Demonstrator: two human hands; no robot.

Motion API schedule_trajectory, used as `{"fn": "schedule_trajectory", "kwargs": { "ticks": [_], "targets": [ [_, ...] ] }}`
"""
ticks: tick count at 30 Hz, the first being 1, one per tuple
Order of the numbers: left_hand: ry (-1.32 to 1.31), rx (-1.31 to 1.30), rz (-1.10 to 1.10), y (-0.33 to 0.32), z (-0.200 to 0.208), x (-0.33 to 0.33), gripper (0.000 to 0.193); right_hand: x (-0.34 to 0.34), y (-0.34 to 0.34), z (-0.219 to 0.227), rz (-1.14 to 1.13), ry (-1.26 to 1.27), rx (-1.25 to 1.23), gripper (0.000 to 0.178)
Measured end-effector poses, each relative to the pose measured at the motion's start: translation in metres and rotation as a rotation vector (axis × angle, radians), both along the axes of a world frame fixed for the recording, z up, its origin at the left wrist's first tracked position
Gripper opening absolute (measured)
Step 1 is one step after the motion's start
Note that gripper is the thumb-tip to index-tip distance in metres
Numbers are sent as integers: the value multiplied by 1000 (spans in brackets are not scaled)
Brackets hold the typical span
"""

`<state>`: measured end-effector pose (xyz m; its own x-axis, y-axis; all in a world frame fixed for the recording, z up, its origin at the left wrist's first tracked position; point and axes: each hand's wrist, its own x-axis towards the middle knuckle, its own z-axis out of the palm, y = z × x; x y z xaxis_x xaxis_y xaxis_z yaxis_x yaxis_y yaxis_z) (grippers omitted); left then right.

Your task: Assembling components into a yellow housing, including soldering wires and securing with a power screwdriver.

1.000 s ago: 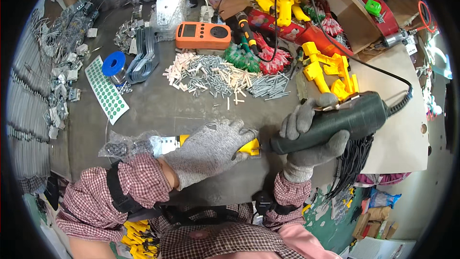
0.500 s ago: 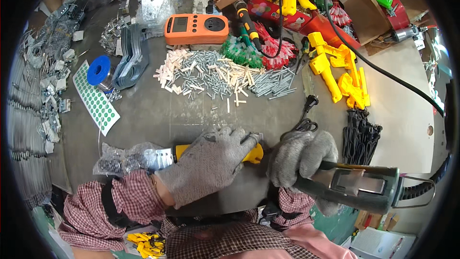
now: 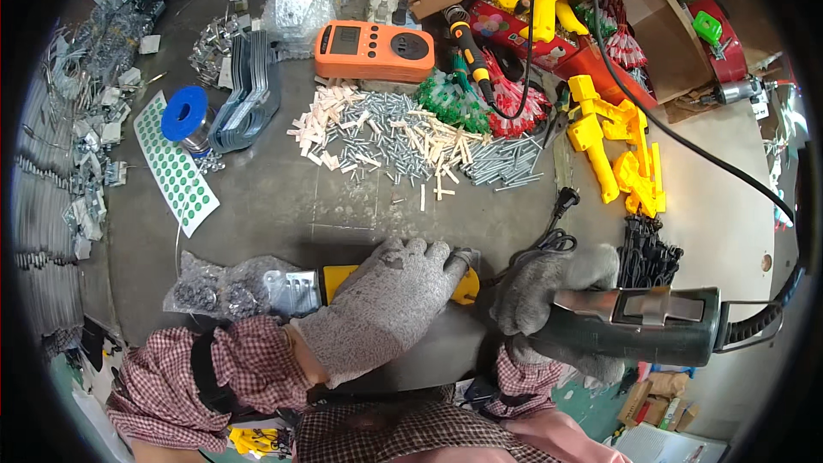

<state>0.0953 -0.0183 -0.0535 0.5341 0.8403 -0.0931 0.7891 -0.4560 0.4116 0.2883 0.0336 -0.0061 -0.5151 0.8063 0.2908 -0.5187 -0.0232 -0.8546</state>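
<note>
My left hand (image 3: 390,309), in a grey knit glove, presses over a yellow plastic tool body (image 3: 339,279), its fingers closed around it. Most of that body is hidden beneath the glove; a rounded end shows past the fingertips. A ridged metal plate (image 3: 296,290) sticks out from its left end, beside bubble-wrapped parts (image 3: 225,285). Wrapped around a dark corded power screwdriver (image 3: 639,326), my gloved right hand (image 3: 540,291) keeps the tool lying nearly level, its rear end to the right. The screwdriver's tip is hidden. A black plug with coiled cord (image 3: 561,206) lies just beyond the right hand.
Screws and pale small pieces (image 3: 390,137) are heaped mid-table, before an orange meter (image 3: 375,50). Green and red wire bundles (image 3: 514,103), yellow housings (image 3: 610,141) and black cords (image 3: 649,253) stand right. A blue solder spool (image 3: 187,116) and green-dotted sheet (image 3: 176,167) lie left.
The view has shifted, so the table's things appear slightly further right and lower. The power screwdriver has rolled and levelled in my right hand. My left hand keeps its hold on the yellow body.
</note>
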Motion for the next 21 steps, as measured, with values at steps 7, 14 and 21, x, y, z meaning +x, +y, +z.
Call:
{"fn": "schedule_trajectory", "kwargs": {
  "ticks": [7,14,21],
  "targets": [
    [-179,-12,89,-7,10,-2,56,1,-3,-14,61,67,143,78],
    [-304,61,55,-6,9,-2,57,3,3,-10,-271,323,341,81],
    [-270,10,51,1,8,-4,53,-10,9,-12,-33,222,95,46]
  ]
}}
